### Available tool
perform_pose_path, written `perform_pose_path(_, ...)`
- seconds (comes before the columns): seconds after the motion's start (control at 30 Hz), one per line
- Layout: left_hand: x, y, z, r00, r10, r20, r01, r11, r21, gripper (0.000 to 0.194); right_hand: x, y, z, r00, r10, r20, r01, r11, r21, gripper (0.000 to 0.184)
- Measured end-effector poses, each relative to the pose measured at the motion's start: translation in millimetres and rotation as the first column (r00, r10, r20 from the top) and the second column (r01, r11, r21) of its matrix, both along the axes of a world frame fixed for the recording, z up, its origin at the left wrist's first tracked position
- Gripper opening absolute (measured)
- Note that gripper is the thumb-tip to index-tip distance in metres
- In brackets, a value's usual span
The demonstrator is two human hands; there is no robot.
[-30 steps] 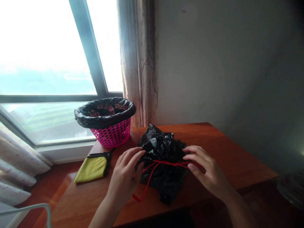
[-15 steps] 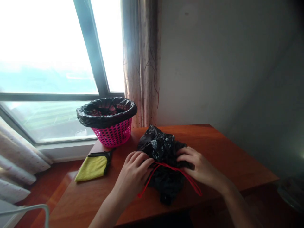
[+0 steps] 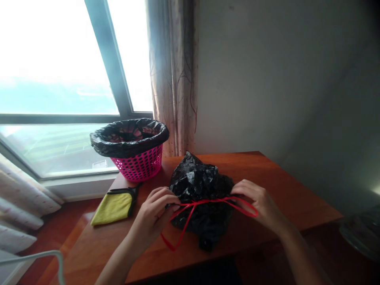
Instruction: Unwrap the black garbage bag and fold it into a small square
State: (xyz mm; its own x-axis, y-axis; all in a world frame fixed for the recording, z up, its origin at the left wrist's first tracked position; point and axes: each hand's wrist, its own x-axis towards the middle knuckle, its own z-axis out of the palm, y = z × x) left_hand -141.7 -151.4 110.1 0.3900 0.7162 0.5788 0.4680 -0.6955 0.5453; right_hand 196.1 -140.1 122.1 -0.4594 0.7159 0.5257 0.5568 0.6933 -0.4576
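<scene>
Black garbage bag (image 3: 196,180) lies crumpled on the wooden counter (image 3: 292,206), red drawstring (image 3: 204,201) across it, right of the pink perforated basket (image 3: 139,164). Left hand (image 3: 158,206) has a narrow grip, pinching the drawstring. Right hand (image 3: 261,202) is at the bag's right edge; can't tell if its grip holds anything.

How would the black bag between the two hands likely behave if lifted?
The black bag is probably floppy, given its crumpled folds. Its glossy sheen suggests a slippery surface. Lifted by the red drawstring across its middle, it would likely sag.
</scene>
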Motion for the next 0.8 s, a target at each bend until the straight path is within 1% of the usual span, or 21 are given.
perform_pose_path(0.1,1,-1,-10.4,0.99,-0.03,0.139,0.045,0.994,-0.105,0.01,-2,0,-3.1,0.999,-0.017,-0.038,0.018,1.0,0.003,0.007)
perform_pose_path(0.17,2,0,-16.3,0.975,-0.028,0.221,0.067,0.983,-0.169,0.008,-4,-1,-3.6,0.999,-0.015,-0.046,0.014,1.0,-0.015,0.007)
perform_pose_path(0.23,2,0,-17.7,0.972,-0.025,0.235,0.079,0.972,-0.223,0.007,-3,-1,-1.7,0.999,-0.001,-0.039,-0.001,0.999,-0.042,0.012)
perform_pose_path(0.3,2,0,-13.3,0.984,-0.048,0.171,0.089,0.967,-0.24,0.007,-1,-2,2.2,0.998,-0.005,-0.062,0.003,0.999,-0.034,0.019)
perform_pose_path(0.37,2,-2,-4.3,0.995,-0.061,0.08,0.075,0.979,-0.19,0.011,1,-3,7.0,0.992,-0.038,-0.123,0.04,0.999,0.011,0.024)
perform_pose_path(0.43,4,-7,6.6,1.0,-0.018,0.022,0.02,0.996,-0.089,0.016,1,-4,11.2,0.986,-0.049,-0.163,0.057,0.997,0.048,0.023)
perform_pose_path(0.53,16,-17,20.5,0.996,0.064,-0.056,-0.06,0.996,0.069,0.019,-7,-7,15.1,0.989,0.004,-0.145,0.008,0.997,0.083,0.022)
perform_pose_path(0.6,27,-23,24.9,0.984,0.086,-0.154,-0.062,0.986,0.156,0.014,-16,-10,16.4,0.992,0.033,-0.124,-0.02,0.994,0.105,0.023)
perform_pose_path(0.63,33,-25,24.9,0.973,0.101,-0.207,-0.06,0.979,0.195,0.012,-21,-11,16.7,0.993,0.04,-0.111,-0.027,0.993,0.114,0.023)
perform_pose_path(0.7,44,-27,20.8,0.946,0.15,-0.287,-0.07,0.96,0.272,0.012,-30,-14,16.2,0.996,0.045,-0.077,-0.035,0.991,0.127,0.025)
perform_pose_path(0.8,51,-26,8.4,0.909,0.236,-0.343,-0.102,0.925,0.366,0.012,-40,-16,11.7,0.999,0.034,0.003,-0.034,0.991,0.129,0.029)
